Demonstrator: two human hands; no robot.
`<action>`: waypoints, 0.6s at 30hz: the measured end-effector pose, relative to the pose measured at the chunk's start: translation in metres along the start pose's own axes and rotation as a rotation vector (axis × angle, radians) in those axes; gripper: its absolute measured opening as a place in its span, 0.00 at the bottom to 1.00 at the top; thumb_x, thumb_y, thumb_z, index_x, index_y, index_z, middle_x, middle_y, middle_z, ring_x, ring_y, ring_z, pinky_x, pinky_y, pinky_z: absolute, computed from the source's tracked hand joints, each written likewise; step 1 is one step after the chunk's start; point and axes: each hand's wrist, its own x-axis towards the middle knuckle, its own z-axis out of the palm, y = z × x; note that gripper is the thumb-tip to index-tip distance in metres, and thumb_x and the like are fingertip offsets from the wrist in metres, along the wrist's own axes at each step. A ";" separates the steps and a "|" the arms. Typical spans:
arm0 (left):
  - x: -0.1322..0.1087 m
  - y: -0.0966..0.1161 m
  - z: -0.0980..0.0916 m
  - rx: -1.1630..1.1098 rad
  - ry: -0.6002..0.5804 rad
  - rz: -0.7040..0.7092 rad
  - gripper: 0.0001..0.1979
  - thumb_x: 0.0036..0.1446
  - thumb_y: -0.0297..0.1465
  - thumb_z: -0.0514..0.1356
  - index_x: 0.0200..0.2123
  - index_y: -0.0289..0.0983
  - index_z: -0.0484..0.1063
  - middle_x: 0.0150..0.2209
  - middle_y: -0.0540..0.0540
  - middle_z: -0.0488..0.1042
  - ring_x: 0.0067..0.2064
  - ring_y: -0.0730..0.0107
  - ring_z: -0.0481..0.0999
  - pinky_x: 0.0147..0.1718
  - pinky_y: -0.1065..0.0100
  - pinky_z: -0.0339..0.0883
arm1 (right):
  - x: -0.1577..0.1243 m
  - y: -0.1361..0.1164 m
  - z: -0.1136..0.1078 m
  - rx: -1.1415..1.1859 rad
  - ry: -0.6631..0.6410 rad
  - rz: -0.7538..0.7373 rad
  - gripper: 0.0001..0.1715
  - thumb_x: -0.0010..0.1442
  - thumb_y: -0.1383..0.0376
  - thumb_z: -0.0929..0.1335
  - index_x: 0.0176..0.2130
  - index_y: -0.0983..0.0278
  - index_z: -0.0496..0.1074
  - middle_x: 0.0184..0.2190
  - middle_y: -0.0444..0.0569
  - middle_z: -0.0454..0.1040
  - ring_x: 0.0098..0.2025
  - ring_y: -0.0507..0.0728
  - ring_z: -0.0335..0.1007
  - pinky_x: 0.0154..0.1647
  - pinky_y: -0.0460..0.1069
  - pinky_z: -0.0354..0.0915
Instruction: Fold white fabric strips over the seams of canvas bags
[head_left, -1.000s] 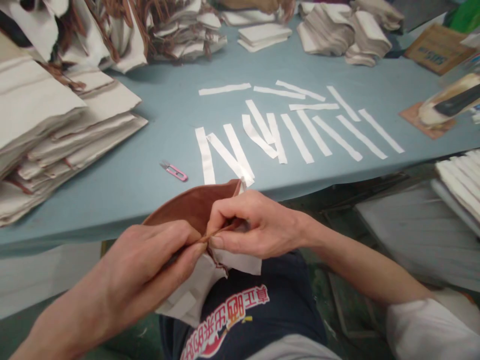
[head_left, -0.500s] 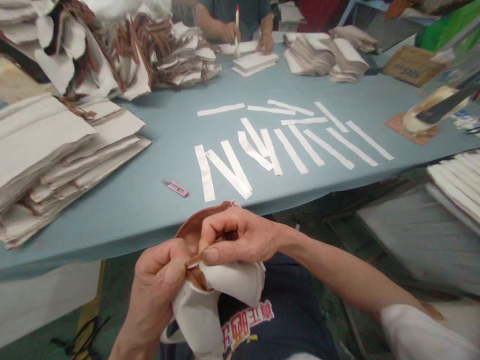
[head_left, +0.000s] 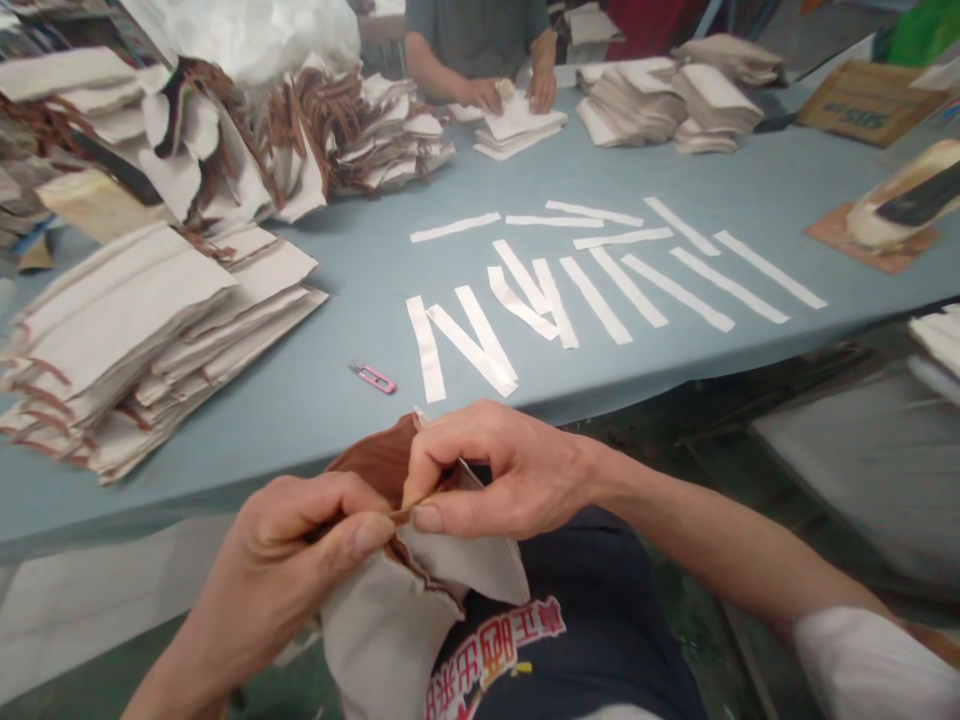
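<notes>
A white piece with a brown lining [head_left: 397, 620] hangs between my hands, over my lap at the table's front edge. My left hand [head_left: 300, 540] pinches its brown edge between thumb and forefinger. Right beside it, my right hand [head_left: 495, 470] pinches the same edge, the two thumb tips nearly touching. Part of the brown lining stands up behind the fingers. Pink thread snips [head_left: 373, 377] lie on the table just beyond my hands. Several white strips [head_left: 596, 300] are spread to the right of the snips.
Stacked white pieces [head_left: 120, 310] lie on the blue table [head_left: 330, 230] at left, with brown-edged bundles [head_left: 307, 130] behind. Across the table, a person's hands [head_left: 480, 95] rest on a white stack [head_left: 521, 125]. A cardboard box [head_left: 870, 100] and a tool on a brown pad [head_left: 874, 240] are at right.
The view has shifted. My left hand has turned flatter, and the held piece now shows a longer brown-lined opening. Across the table, the person's upright white tool is no longer seen.
</notes>
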 end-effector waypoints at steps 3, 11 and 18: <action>0.001 0.004 -0.005 0.177 -0.071 0.193 0.13 0.72 0.38 0.64 0.33 0.41 0.80 0.23 0.56 0.77 0.23 0.77 0.72 0.23 0.78 0.63 | 0.000 -0.001 0.002 0.000 0.012 0.017 0.07 0.65 0.66 0.71 0.34 0.66 0.75 0.29 0.41 0.74 0.29 0.47 0.66 0.34 0.44 0.65; -0.002 0.024 -0.010 0.654 -0.098 0.454 0.17 0.77 0.31 0.55 0.30 0.41 0.68 0.23 0.56 0.69 0.22 0.76 0.68 0.24 0.69 0.57 | 0.006 0.000 0.003 -0.006 0.006 -0.033 0.09 0.66 0.68 0.70 0.32 0.66 0.74 0.25 0.39 0.71 0.27 0.47 0.63 0.30 0.43 0.60; -0.012 0.018 0.019 0.145 0.060 0.193 0.30 0.77 0.42 0.55 0.20 0.39 0.60 0.16 0.56 0.66 0.17 0.80 0.64 0.18 0.78 0.57 | 0.011 0.022 0.002 0.111 -0.108 -0.001 0.17 0.69 0.58 0.76 0.34 0.66 0.75 0.28 0.40 0.73 0.28 0.48 0.66 0.29 0.44 0.61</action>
